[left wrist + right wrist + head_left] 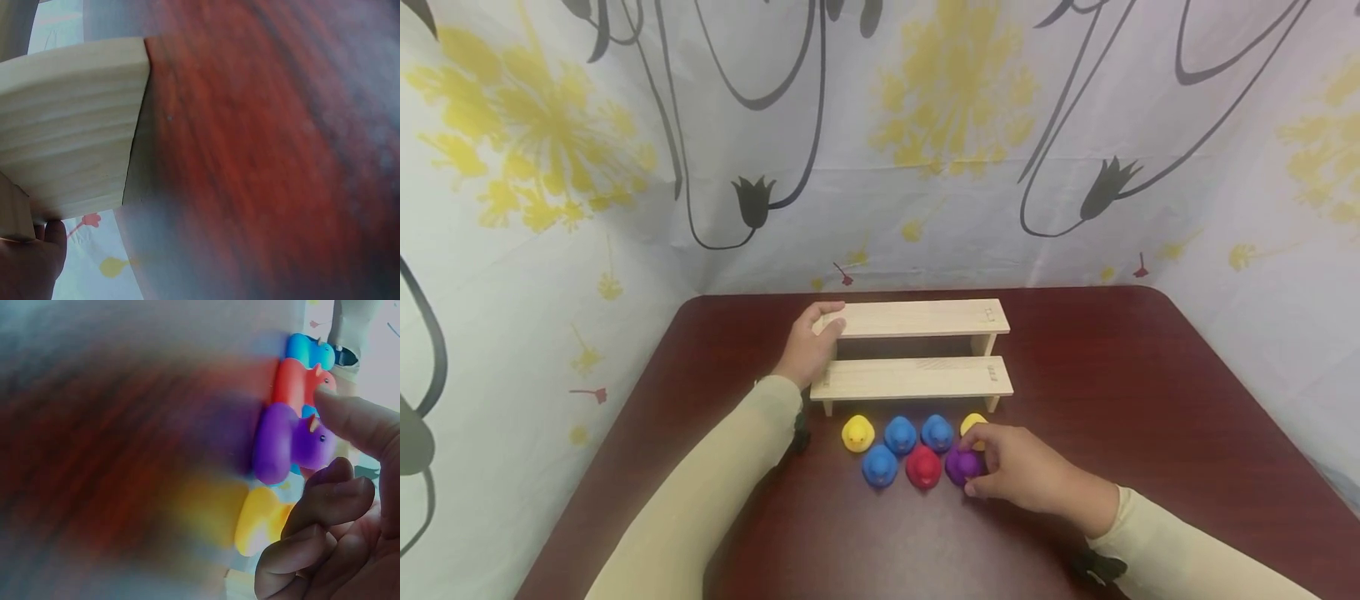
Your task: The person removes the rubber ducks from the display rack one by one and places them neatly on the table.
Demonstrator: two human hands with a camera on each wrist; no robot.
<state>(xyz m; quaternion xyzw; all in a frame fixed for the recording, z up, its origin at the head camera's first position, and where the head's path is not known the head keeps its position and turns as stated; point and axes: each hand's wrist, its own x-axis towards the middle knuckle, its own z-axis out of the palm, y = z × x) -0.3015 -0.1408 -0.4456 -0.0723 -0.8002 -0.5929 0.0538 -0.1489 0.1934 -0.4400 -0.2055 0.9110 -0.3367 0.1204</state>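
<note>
My left hand (808, 348) grips the left end of the upper board of a two-step wooden stand (917, 318), thumb on the board's top. In the left wrist view the side panel of the stand (75, 131) fills the left, with the fingertips (55, 234) below it. My right hand (1030, 468) has thumb and forefinger around a purple rubber duck (959, 468), which stands in the front row. Behind that hand a yellow duck (973, 422) is partly covered. The right wrist view shows the thumb (350, 415) beside the head of the purple duck (275, 444).
Next to the purple duck are a red duck (923, 468) and a blue duck (880, 467). Behind them stand another yellow duck (857, 434) and two blue ducks (900, 436), just before the stand's lower board (910, 379). A patterned cloth (895, 208) surrounds the dark red table (1097, 367).
</note>
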